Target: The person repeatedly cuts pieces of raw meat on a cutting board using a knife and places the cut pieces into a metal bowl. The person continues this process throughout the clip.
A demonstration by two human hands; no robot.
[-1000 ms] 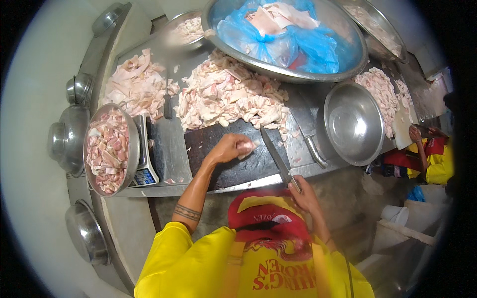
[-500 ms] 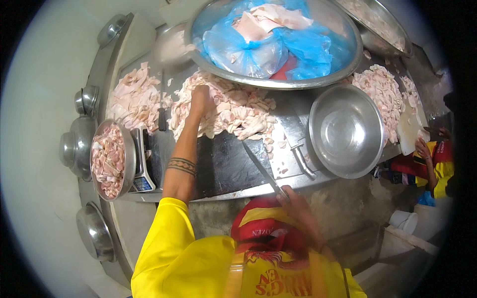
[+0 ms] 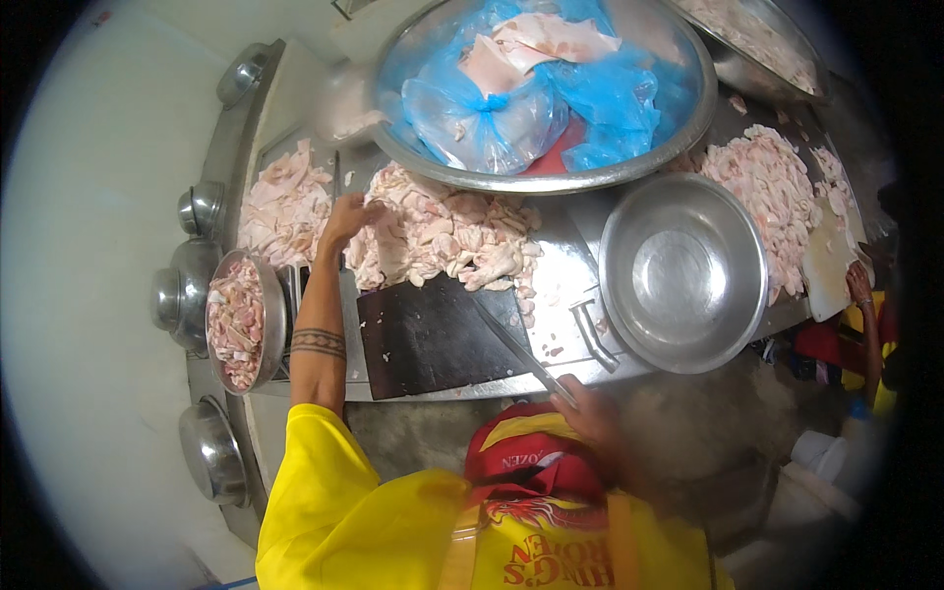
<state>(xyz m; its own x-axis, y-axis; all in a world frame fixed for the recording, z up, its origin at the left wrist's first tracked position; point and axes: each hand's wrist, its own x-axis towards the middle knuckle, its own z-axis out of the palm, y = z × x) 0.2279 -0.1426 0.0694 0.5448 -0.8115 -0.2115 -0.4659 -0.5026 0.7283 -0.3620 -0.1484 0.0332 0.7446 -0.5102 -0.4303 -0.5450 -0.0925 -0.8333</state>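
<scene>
My left hand (image 3: 344,220) is over the left edge of a heap of cut pale meat or skin pieces (image 3: 442,231), beside a flatter pile of pale skin sheets (image 3: 285,206). A finger sticks out to the right; nothing shows in the hand, though its underside is hidden. Low at the table's front edge, my right hand (image 3: 587,409) is closed round the handle of a long knife (image 3: 511,341). The blade points up and left over a black cutting board (image 3: 433,339), which lies in front of the heap.
A big steel basin (image 3: 678,162) with blue bags overhangs the heap. Right of the board are a second knife (image 3: 594,339) and a bare steel bowl (image 3: 678,270). A bowl of pinkish pieces (image 3: 236,324) stands left. Another person's hand (image 3: 859,282) is at far right.
My left hand has moved left, from the middle of the heap to its left edge. My right hand still holds the knife low in front. The view has shifted slightly.
</scene>
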